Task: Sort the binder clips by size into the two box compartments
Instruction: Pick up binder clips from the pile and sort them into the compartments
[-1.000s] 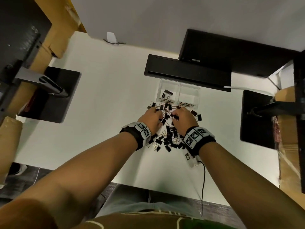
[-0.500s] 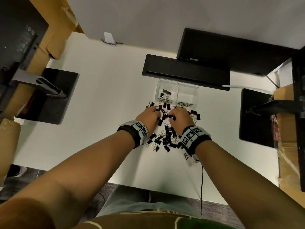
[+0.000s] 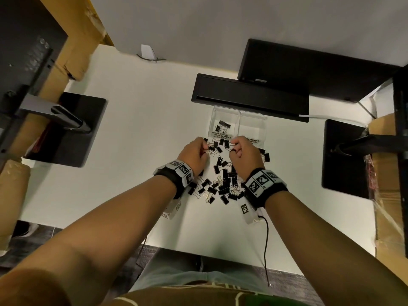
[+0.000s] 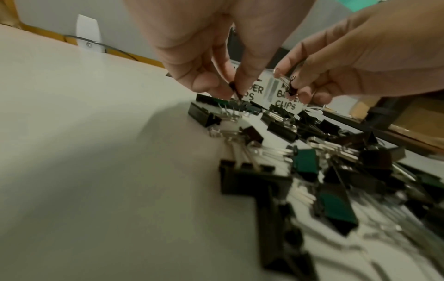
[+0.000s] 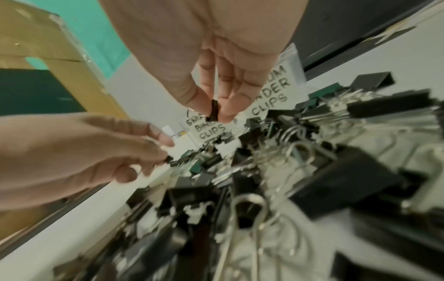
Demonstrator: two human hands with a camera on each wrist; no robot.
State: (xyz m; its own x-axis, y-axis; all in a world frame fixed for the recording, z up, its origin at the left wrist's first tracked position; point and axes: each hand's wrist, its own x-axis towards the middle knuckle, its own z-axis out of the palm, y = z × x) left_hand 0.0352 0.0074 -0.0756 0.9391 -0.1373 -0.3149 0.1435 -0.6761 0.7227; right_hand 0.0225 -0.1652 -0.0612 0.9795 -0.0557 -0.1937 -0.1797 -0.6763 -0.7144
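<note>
Two hands over clip pile: left hand pinching one small clip; right hand pinching another. Clear box just beyond; few clips in left compartment.

Office: white desk between monitor stands.

Both hands — fingers pinched

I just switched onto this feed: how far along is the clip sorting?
Early. Done: a few clips lie in the small compartment; the medium compartment looks empty. In hand: the left hand and right hand each pinch a small clip. Left: most of the pile on the table.
</note>
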